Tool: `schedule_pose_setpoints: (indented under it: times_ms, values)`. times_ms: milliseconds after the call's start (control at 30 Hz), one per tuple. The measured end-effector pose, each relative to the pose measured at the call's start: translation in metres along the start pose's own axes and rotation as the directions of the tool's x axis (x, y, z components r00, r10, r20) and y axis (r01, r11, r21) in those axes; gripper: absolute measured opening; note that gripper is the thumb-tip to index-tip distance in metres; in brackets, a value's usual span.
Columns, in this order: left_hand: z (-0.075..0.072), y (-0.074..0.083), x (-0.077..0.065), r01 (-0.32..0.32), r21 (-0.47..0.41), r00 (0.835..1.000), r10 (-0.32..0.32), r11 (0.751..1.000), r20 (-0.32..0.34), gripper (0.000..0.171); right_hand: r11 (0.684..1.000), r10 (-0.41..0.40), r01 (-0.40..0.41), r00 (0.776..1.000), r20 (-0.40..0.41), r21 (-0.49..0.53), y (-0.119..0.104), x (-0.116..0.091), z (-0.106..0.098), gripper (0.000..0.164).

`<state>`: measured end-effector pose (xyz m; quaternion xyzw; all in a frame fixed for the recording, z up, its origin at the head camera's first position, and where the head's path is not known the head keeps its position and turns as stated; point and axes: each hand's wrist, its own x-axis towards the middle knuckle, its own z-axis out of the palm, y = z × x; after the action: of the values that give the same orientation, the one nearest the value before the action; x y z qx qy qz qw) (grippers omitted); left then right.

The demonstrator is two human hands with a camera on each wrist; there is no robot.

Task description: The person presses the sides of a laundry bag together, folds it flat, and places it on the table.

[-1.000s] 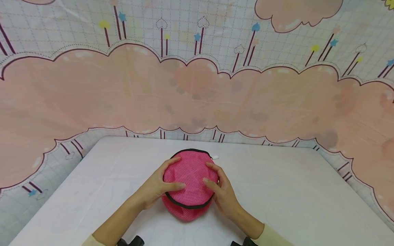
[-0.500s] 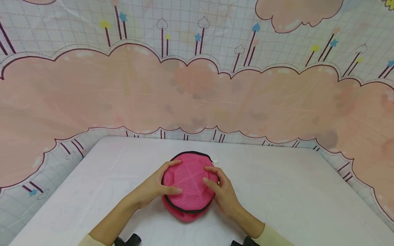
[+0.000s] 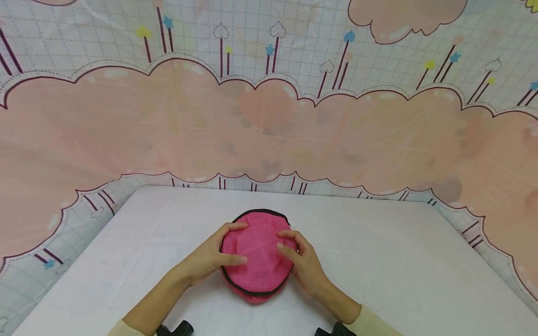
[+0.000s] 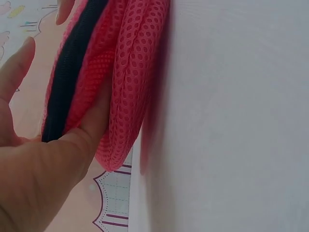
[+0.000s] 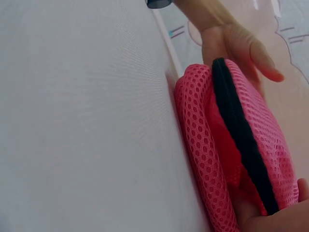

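A round pink mesh pouch (image 3: 257, 261) with a black zipper band (image 3: 256, 293) around its top sits at the middle of the white table. My left hand (image 3: 206, 254) grips its left side, thumb on the top face. My right hand (image 3: 307, 263) holds the right side, with thumb and index finger on the mesh. In the left wrist view, fingers of the left hand (image 4: 46, 174) tuck under the zipper band, against the folded mesh side. The right wrist view shows the pouch (image 5: 198, 125) squashed low, its lower wall bulging outward on the table. Its contents, if any, are hidden.
The white tabletop (image 3: 399, 261) spreads around the pouch on all sides. Behind it hangs a printed cloth backdrop (image 3: 269, 130) with peach clouds. Black wrist camera mounts (image 3: 176, 328) show by both forearms at the near edge.
The pouch's top has been pressed down and toward me, so less of its front wall shows. My left hand shifted slightly down and left with it; the right hand barely moved.
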<state>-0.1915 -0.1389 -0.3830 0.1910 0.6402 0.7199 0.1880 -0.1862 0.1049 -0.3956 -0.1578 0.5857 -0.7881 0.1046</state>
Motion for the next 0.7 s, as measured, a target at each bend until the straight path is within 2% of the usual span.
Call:
schedule_pose_setpoints:
  times_ms: [233,700]
  values:
    - [-0.0041,-0.0047,-0.0004,-0.022,-0.053,0.998,0.025,0.998,0.050,0.072,1.000,0.008,-0.008,0.999,0.032,0.000,0.0028,-0.0008,-0.0007,0.040]
    - [-0.0080,-0.0072,-0.0006,-0.008,-0.061,0.999,0.011,0.998,0.052,0.070,1.000,0.017,-0.017,1.000,0.015,-0.023,0.0017,-0.0012,0.0003,0.039]
